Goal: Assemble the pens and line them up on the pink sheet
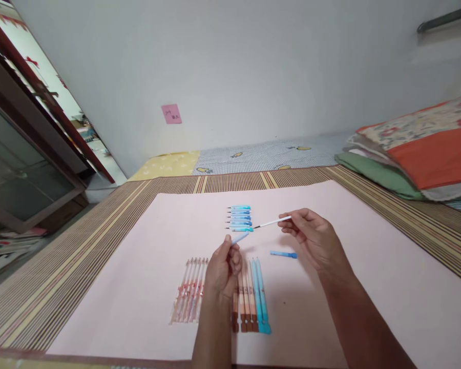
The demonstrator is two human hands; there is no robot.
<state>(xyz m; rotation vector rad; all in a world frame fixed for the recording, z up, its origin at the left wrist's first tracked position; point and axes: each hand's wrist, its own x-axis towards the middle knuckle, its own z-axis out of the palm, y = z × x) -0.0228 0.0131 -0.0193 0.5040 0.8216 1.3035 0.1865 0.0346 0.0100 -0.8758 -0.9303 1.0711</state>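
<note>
My left hand [223, 266] pinches a light blue pen barrel [240, 238], tilted up to the right. Between the fingers of my right hand [311, 233] is a thin white pen refill [272, 222], its dark tip pointing left toward the barrel; the two are apart. Below the refill lies a blue pen cap [283, 254] on the pink sheet. Several blue pen parts with dark tips [239, 219] lie in a stack beyond my left hand. Under my left forearm, partly hidden, are pink pens [189, 291], brown-ended pens [246, 302] and light blue pens [261, 297].
The pale pink sheet [130, 287] covers a striped mat [100, 225]. Folded bedding [434, 148] is piled at the back right. A pink note [171, 114] sticks to the wall behind. At the left stand a glass-panelled cabinet [19, 164] and a doorway.
</note>
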